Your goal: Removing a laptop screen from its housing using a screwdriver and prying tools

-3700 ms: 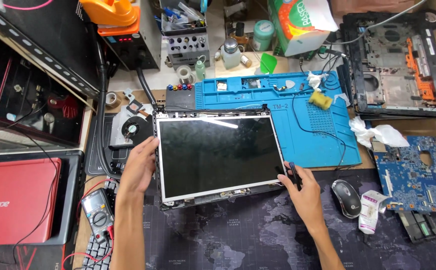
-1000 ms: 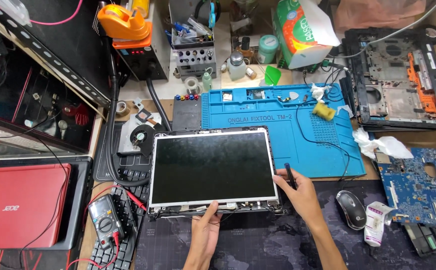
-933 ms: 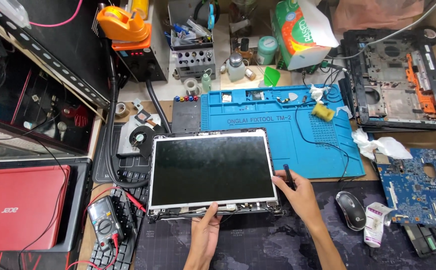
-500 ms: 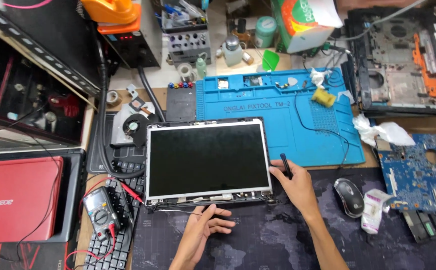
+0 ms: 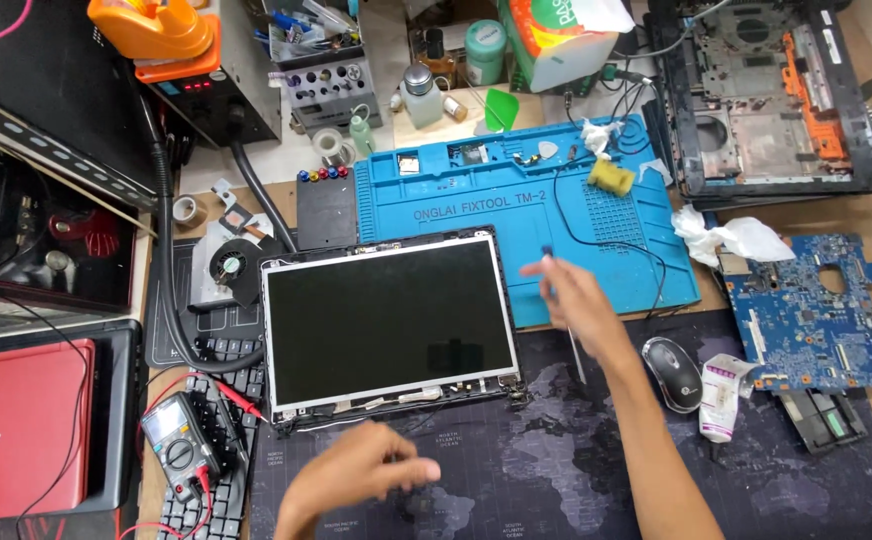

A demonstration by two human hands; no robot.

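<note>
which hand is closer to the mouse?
Right. The right hand hovers just left of the mouse, holding a thin tool. The left hand is far off, below the screen panel.

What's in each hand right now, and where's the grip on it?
Right hand holds a thin screwdriver, grip at the handle end, shaft pointing down. Left hand is blurred; whether it holds anything cannot be told.

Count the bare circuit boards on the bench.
1: the blue board at right, beside the mouse. The opened laptop base at top right may hold another; clutter could hide more.
</note>
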